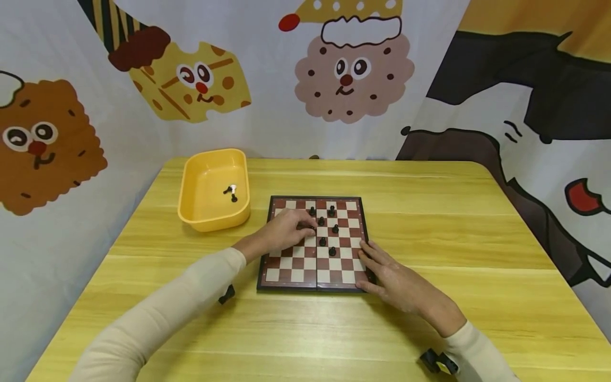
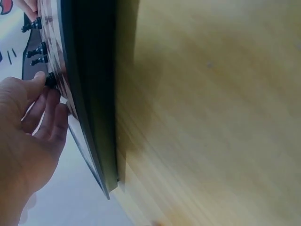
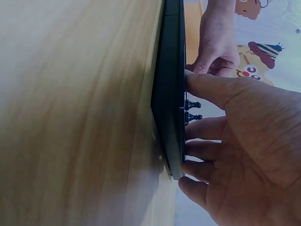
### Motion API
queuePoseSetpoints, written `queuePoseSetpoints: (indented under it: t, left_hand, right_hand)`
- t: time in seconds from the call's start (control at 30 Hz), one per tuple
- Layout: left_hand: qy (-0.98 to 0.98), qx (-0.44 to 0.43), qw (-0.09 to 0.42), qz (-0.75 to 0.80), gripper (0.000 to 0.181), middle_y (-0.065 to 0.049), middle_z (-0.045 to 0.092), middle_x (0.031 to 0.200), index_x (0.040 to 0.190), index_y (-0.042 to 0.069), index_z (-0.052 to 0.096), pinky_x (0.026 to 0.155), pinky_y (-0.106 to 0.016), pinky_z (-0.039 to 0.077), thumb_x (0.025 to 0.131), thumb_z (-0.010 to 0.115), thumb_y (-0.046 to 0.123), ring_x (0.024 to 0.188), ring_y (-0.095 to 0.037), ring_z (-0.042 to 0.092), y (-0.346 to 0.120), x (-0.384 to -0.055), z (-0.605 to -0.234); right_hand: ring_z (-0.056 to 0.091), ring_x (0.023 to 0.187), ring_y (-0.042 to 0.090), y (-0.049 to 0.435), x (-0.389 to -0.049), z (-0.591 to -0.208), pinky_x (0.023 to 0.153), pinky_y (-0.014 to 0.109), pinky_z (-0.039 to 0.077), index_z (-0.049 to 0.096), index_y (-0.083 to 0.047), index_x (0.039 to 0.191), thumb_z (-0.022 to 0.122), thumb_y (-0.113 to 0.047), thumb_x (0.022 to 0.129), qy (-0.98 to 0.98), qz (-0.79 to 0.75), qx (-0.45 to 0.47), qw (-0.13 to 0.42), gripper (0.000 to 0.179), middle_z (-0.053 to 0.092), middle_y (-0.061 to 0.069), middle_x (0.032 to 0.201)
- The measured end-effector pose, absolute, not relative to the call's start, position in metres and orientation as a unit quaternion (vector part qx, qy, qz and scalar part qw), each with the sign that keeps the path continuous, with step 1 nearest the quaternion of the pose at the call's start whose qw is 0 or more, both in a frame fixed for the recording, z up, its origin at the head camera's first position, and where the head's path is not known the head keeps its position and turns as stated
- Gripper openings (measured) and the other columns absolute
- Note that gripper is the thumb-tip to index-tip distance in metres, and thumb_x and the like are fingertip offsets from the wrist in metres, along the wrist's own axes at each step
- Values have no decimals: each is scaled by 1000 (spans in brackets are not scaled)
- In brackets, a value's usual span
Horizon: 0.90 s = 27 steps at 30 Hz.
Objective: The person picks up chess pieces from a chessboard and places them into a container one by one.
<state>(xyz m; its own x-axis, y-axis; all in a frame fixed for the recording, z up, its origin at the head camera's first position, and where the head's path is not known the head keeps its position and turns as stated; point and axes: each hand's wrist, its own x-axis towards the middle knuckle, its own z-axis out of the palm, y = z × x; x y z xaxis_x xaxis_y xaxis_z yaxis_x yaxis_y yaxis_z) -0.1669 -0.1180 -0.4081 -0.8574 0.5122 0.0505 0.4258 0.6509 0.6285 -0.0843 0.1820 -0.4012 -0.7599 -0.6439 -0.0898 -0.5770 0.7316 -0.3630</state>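
Observation:
My left hand point(image 1: 286, 229) reaches over the left half of a folding chessboard point(image 1: 293, 275). In the left wrist view its thumb and fingers pinch a black chess piece point(image 2: 51, 80) close over the squares; from the head, the fingers mostly hide that piece. Several other black pieces stand upright on the board, among them a taller one point(image 1: 331, 210) toward the back and a pawn point(image 1: 332, 251) nearer the front. My right hand point(image 1: 393, 278) rests on the board's right edge, fingers extended, with fingertips along the dark rim point(image 3: 169, 94) in the right wrist view.
A yellow plastic bin point(image 1: 191, 220) stands at the table's back left, with a few black and white pieces point(image 1: 233, 189) inside. The board lies flat on a wooden table point(image 1: 453, 212). Behind the table hangs a cartoon-printed curtain point(image 1: 267, 79).

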Motion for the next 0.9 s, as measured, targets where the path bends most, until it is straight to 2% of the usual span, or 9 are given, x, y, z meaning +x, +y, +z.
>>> queuePoseSetpoints:
  t: [0.1, 0.17, 0.27, 0.53, 0.73, 0.9]
  left_hand:
    - [907, 254, 59, 331, 18, -8, 71, 118, 115, 7, 76, 67, -26, 53, 98, 71, 13, 69, -10, 61, -119, -168, -406]
    - [905, 245, 59, 342, 19, -10, 71, 118, 115, 6, 75, 55, -24, 49, 98, 70, 12, 54, -9, 52, -120, -168, -405]
    - [903, 234, 59, 354, 20, -11, 71, 118, 117, 5, 75, 48, -23, 44, 99, 69, 11, 46, -8, 44, -120, -168, -403]
    - [910, 223, 46, 347, 19, -9, 72, 117, 116, 7, 76, 54, -25, 46, 99, 70, 13, 48, -7, 41, -121, -164, -404]
    - [904, 240, 32, 354, 18, -10, 72, 114, 114, 3, 75, 49, -24, 45, 97, 71, 8, 49, -9, 46, -122, -169, -398]
    - [903, 230, 32, 361, 19, -8, 71, 112, 116, 2, 75, 57, -24, 52, 98, 70, 9, 72, -12, 61, -127, -173, -391]
  right_hand:
    - [19, 149, 41, 182, -84, -402, 112, 55, 30, 41, 10, 149, 59, -41, 104, 923, -163, -335, 100, 70, 23, 21, 163]
    - [19, 149, 41, 182, -84, -403, 112, 54, 29, 41, 10, 149, 60, -41, 104, 923, -165, -335, 99, 71, 22, 21, 163]
    - [18, 150, 41, 182, -84, -404, 113, 54, 29, 40, 9, 150, 60, -40, 103, 923, -165, -333, 105, 71, 22, 21, 164]
    - [17, 150, 40, 179, -84, -405, 113, 54, 29, 39, 9, 151, 60, -40, 103, 921, -167, -331, 122, 72, 20, 20, 165]
    - [18, 150, 41, 181, -84, -404, 113, 54, 29, 39, 9, 150, 61, -39, 103, 922, -162, -332, 114, 71, 20, 21, 164]
    - [17, 150, 41, 182, -84, -402, 112, 54, 31, 39, 9, 150, 61, -40, 103, 924, -161, -328, 114, 71, 19, 21, 164]
